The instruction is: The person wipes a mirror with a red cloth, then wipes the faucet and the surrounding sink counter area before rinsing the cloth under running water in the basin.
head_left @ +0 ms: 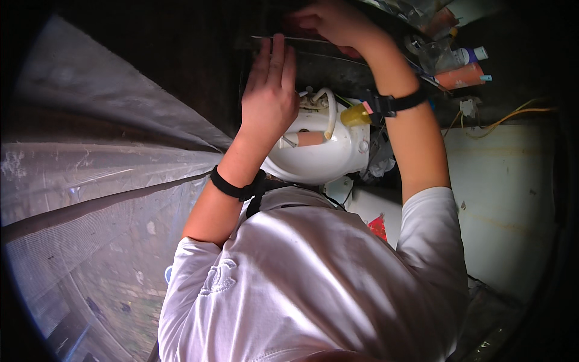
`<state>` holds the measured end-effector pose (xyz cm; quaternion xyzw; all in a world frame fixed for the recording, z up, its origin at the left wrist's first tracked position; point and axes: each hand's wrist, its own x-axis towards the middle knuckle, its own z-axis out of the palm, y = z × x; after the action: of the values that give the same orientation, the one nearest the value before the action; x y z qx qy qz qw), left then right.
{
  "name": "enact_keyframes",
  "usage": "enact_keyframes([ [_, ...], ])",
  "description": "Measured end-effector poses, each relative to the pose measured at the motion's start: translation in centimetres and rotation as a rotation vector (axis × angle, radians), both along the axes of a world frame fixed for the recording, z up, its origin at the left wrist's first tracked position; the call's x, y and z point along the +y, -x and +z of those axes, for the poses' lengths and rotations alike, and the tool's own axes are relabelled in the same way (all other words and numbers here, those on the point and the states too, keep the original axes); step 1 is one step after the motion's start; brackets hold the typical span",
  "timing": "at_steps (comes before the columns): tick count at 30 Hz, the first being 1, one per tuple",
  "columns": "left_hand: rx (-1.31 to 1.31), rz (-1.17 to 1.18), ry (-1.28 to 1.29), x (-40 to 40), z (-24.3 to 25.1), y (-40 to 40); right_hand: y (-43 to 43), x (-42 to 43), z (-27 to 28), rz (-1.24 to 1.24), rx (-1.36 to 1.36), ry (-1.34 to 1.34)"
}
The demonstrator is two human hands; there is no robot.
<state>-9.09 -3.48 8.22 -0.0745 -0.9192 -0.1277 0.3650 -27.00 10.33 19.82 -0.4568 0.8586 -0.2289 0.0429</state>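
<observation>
My left hand [271,86] is raised above the washbasin, fingers stretched out and palm turned away. Its fingertips reach the thin light edge [312,40] of a dark flat panel, and nothing shows in its grasp. Beyond that edge is my right hand [337,27], blurred and bent at the wrist. Dark reddish shapes lie beside its fingers; whether they are a cloth or a reflection I cannot tell. Below both hands sits the white washbasin [312,158] with a pale bent spout [332,113]. A pink-and-white tube-like object [307,138] lies across the basin.
A yellow cup [355,116] stands at the basin's right rim. On the right, a pink cup [461,77], a white-and-purple squeeze tube [470,54] and clear plastic cups crowd together. Loose yellow wires [502,120] run above a white panel [502,181]. Sheer mesh [90,253] hangs on the left.
</observation>
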Motion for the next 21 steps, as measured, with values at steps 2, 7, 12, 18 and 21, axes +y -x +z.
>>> enact_keyframes([
  [2,-0.005,-0.014,-0.006,0.3,0.2,0.1,0.4,0.4,-0.6,0.006,0.053,0.069],
  [7,-0.004,0.021,-0.005,-0.1,-0.4,-0.2,-1.5,0.5,2.3,-0.107,-0.327,-0.092],
  [12,-0.005,0.000,0.003,0.3,-0.1,0.0,0.7,1.0,-1.3,0.002,0.159,0.071],
  [18,-0.021,0.004,-0.004,0.1,0.1,-0.2,0.9,2.0,-0.4,-0.040,0.357,0.085],
  [21,-0.020,0.001,-0.002,-0.3,0.3,-0.2,-1.7,4.7,2.1,-0.137,0.394,0.371],
])
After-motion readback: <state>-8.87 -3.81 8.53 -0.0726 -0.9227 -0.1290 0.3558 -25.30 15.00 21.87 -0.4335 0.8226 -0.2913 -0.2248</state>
